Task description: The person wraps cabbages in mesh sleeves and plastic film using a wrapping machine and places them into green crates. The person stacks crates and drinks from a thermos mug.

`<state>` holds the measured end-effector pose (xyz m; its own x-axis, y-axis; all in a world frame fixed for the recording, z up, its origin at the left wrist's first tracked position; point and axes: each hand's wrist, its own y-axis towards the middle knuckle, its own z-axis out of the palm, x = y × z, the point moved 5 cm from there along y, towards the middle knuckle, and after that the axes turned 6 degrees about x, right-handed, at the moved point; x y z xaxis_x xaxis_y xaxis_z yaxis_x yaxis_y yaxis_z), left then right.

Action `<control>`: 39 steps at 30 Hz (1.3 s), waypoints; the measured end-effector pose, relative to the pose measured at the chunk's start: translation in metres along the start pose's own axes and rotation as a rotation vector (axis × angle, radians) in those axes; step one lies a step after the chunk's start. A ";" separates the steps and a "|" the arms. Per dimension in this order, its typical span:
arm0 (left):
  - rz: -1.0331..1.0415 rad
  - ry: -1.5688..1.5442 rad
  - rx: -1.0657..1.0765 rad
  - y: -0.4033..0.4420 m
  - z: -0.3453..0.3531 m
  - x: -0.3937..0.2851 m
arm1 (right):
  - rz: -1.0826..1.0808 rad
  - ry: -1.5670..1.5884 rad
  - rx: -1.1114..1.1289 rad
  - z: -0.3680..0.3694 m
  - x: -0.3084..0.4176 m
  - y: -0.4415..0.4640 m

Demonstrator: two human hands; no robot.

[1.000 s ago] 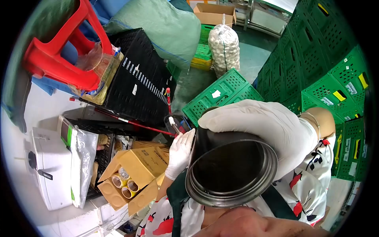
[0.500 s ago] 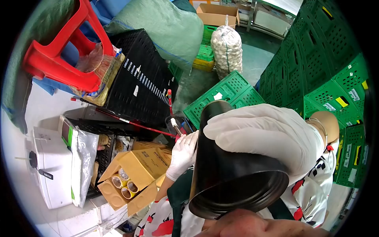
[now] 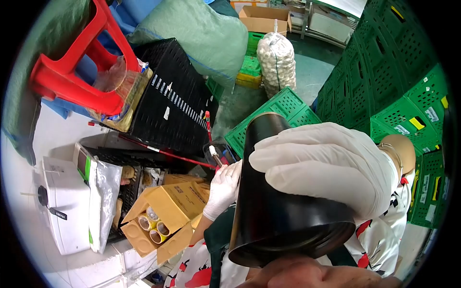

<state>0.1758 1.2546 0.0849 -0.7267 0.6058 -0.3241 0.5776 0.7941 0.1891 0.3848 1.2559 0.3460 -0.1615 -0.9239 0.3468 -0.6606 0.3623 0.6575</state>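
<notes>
A black cylindrical cup (image 3: 283, 206) fills the middle of the view. It is tipped, with its wide round end against the wearer's face and its far end raised. My right hand (image 3: 326, 168), in a white glove, is wrapped over its right side with the fingers together. On the left side, my left hand (image 3: 223, 189), also white-gloved, is closed against the cup's edge. Its fingertips are partly hidden, so what it grips is not clear. A brown-ended stick (image 3: 216, 156) shows just beyond its fingers.
Stacked green crates (image 3: 384, 86) rise at right, and another green crate (image 3: 283, 108) lies ahead. At left are black crates (image 3: 173, 96), a red stool (image 3: 81, 72) and an open carton (image 3: 173, 206) of tape rolls. A garlic-filled net sack (image 3: 277, 62) stands farther off.
The cup's far end has risen slightly, and less of the inner side of its near end shows. My right hand has shifted with it. My left hand stays nearly in place.
</notes>
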 end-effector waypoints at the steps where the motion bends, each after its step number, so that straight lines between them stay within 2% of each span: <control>1: 0.003 0.008 -0.008 0.000 0.000 0.000 | -0.001 -0.004 -0.014 0.000 0.001 -0.002; 17: 0.005 0.005 0.020 -0.007 -0.002 -0.004 | -0.050 -0.026 0.131 -0.010 0.010 0.007; 29: -0.004 -0.010 0.035 -0.013 -0.005 -0.008 | -0.083 -0.039 0.150 -0.004 0.020 0.004; 35: 0.001 0.044 0.055 -0.017 -0.006 -0.008 | 0.023 0.153 0.136 -0.001 0.012 0.001; 39: 0.002 -0.033 0.045 -0.020 -0.015 -0.009 | 0.127 0.200 0.252 -0.003 0.009 0.004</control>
<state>0.1654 1.2338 0.0982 -0.7133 0.6045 -0.3546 0.5955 0.7896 0.1481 0.3831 1.2494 0.3542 -0.1237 -0.8217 0.5564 -0.8089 0.4083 0.4231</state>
